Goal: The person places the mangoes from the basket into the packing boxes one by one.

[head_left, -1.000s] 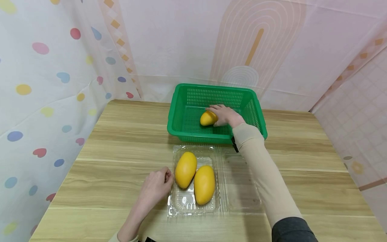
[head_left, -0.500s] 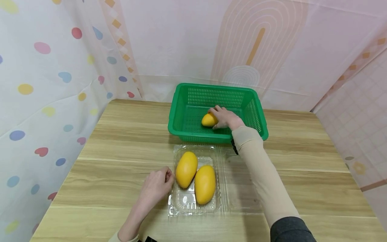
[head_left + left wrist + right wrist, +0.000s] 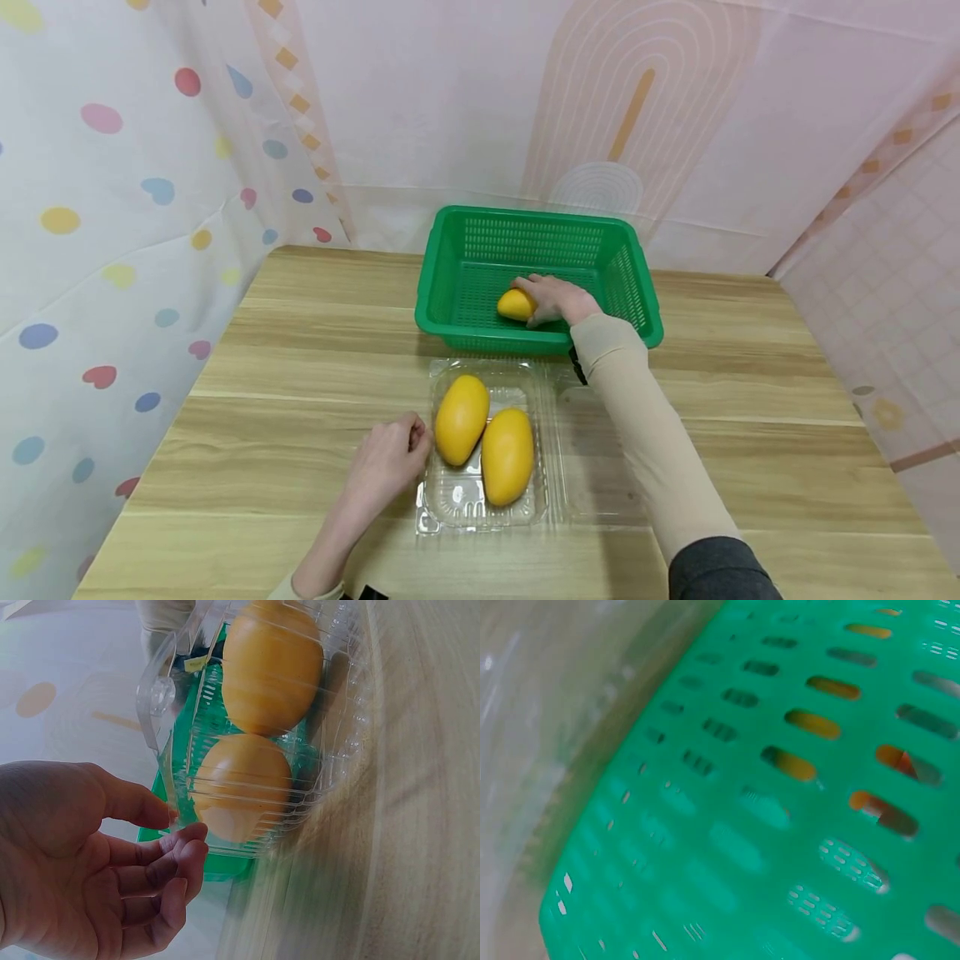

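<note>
My right hand [image 3: 553, 298] reaches into the green basket [image 3: 450, 336] and grips a yellow mango [image 3: 515, 306] low over its floor. In the right wrist view the basket's slotted wall [image 3: 727, 847] covers most of that hand, and bits of the mango [image 3: 814, 724] show through the slots. Two larger mangoes [image 3: 461, 419] [image 3: 507, 457] lie side by side in a clear plastic clamshell box [image 3: 480, 527] in front of the basket. At the box's left side, my left hand [image 3: 390, 457] pinches its rim between thumb and forefinger, as the left wrist view shows.
The clamshell's clear lid [image 3: 600, 492] lies folded out flat to the right, partly under the right sleeve [image 3: 660, 450]. Everything stands on a wood-grain table [image 3: 300, 367]. Patterned cloth [image 3: 420, 108] hangs behind the basket and at both sides.
The right hand and the mango in it have shifted slightly toward the basket's front wall. The left hand and the two mangoes in the clamshell have stayed put.
</note>
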A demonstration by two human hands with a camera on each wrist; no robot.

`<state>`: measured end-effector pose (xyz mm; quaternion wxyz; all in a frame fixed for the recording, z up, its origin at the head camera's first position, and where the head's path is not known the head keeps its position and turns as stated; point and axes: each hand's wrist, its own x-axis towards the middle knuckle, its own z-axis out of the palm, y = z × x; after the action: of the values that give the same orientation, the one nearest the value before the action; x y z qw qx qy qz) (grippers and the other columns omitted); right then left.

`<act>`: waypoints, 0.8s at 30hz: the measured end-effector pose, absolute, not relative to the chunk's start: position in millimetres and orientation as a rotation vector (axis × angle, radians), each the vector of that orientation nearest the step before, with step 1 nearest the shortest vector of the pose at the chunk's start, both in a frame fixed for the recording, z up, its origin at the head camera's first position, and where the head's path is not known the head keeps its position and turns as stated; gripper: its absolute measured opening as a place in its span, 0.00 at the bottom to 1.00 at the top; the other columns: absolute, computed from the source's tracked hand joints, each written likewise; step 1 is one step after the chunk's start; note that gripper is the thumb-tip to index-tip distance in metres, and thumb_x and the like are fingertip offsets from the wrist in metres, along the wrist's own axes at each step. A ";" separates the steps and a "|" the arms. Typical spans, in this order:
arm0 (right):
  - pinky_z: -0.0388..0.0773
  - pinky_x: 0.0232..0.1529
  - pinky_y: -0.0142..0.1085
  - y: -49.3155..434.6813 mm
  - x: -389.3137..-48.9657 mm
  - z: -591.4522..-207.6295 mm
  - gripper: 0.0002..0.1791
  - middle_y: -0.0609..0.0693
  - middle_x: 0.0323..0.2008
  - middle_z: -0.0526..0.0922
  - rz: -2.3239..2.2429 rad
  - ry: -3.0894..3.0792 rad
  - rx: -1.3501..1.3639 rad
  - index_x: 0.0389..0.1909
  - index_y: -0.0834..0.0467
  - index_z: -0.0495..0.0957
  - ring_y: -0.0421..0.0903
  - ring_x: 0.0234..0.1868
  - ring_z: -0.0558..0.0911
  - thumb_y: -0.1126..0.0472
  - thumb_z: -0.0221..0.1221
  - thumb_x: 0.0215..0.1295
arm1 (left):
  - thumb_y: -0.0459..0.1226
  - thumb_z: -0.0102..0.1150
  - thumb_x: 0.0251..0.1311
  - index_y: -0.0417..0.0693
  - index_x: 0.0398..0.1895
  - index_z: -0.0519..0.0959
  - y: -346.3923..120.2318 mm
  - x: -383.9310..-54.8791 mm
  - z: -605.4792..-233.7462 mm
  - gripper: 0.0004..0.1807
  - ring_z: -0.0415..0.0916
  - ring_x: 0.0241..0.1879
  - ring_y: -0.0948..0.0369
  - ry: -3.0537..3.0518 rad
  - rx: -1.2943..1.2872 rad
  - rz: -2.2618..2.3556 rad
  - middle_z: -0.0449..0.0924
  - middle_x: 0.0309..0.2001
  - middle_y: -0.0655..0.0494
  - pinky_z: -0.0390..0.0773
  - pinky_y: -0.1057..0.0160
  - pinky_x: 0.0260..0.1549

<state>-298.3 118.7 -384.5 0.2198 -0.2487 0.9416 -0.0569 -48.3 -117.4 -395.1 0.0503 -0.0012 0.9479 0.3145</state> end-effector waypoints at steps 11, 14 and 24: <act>0.73 0.51 0.48 125.9 -295.7 -375.0 0.38 0.56 0.57 0.70 -0.116 2.752 -0.740 0.68 0.48 0.59 0.54 0.50 0.73 0.49 0.63 0.57 | 0.34 0.54 0.59 0.42 0.26 0.75 -117.8 -48.6 -396.4 0.06 0.63 0.16 0.64 2.888 0.002 0.957 0.69 0.17 0.57 0.60 0.71 0.14; 0.74 0.48 0.47 126.5 -291.1 -367.4 0.39 0.56 0.54 0.72 -0.106 2.839 -0.812 0.67 0.50 0.60 0.54 0.47 0.73 0.47 0.63 0.56 | 0.34 0.54 0.59 0.42 0.27 0.75 -117.8 -48.5 -396.0 0.06 0.63 0.16 0.64 2.884 0.001 0.961 0.69 0.17 0.57 0.60 0.71 0.15; 0.75 0.35 0.43 121.2 -254.6 -337.3 0.38 0.57 0.47 0.74 -0.122 3.039 -1.091 0.65 0.53 0.63 0.52 0.37 0.72 0.44 0.63 0.56 | 0.34 0.54 0.59 0.42 0.27 0.76 -118.4 -48.4 -395.0 0.05 0.63 0.16 0.65 2.874 0.001 0.978 0.70 0.17 0.57 0.60 0.72 0.13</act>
<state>-254.6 121.2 -337.3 -0.0448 -0.3372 0.9396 -0.0377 -48.4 -118.4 -395.0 0.0527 0.0004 0.9454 0.3217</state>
